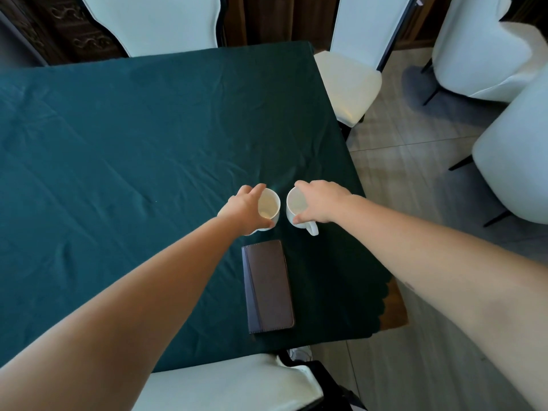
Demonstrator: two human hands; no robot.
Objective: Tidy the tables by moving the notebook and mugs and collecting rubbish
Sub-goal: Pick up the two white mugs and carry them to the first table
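Two white mugs stand side by side on the green tablecloth (118,143), both with nothing inside. My left hand (244,207) grips the left mug (269,206) from above by its rim. My right hand (321,203) grips the right mug (295,204) the same way; its handle (312,227) points toward me. A closed brown notebook (268,286) lies flat just nearer to me than the mugs, close to the table's right front corner.
White-cushioned chairs surround the table: one at the near edge (225,384), one at the far side (154,22), one at the right side (347,84). More white chairs (510,161) stand on the tiled floor to the right.
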